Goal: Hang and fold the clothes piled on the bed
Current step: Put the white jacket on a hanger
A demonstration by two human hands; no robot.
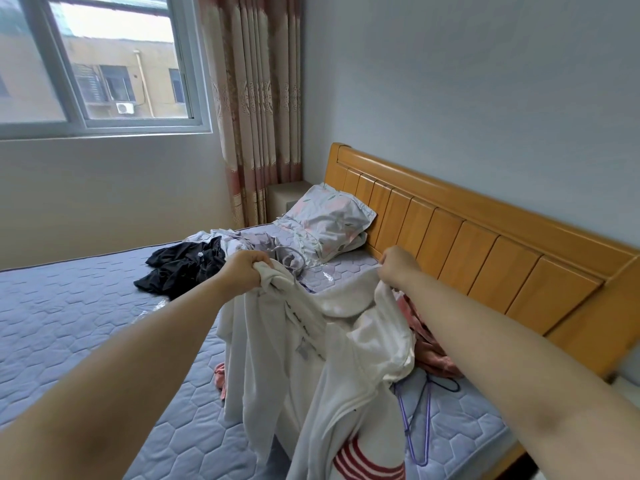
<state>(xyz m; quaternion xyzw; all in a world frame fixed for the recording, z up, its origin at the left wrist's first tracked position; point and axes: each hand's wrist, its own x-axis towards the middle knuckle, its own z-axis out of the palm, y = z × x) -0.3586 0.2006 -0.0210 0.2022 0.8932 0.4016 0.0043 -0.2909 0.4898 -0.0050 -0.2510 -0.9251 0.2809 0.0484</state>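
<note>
We hold a white top [332, 341] up over the bed [69, 306]: our left hand [242, 268] fists one bunched edge, our right hand [398, 266] pinches the other nearer the headboard [485, 244]. Black clothes [187, 265] lie mid-bed, pink clothes [433, 344] and a purple hanger [420, 417] under the top.

Both hands hold a white garment up over the bed.

Left hand [246, 270] grips a bunched edge of the white fabric garment with red-striped cuff [322, 344]; right hand [398, 268] pinches another edge, cloth draping between and below. Blue-grey quilted hexagon-stitched mattress [69, 306] carries a crumpled black garment [183, 268], pink cloth [433, 344] beside the wooden slatted headboard [485, 244], a purple wire hanger [420, 417], and a floral pillow [329, 220].
</note>
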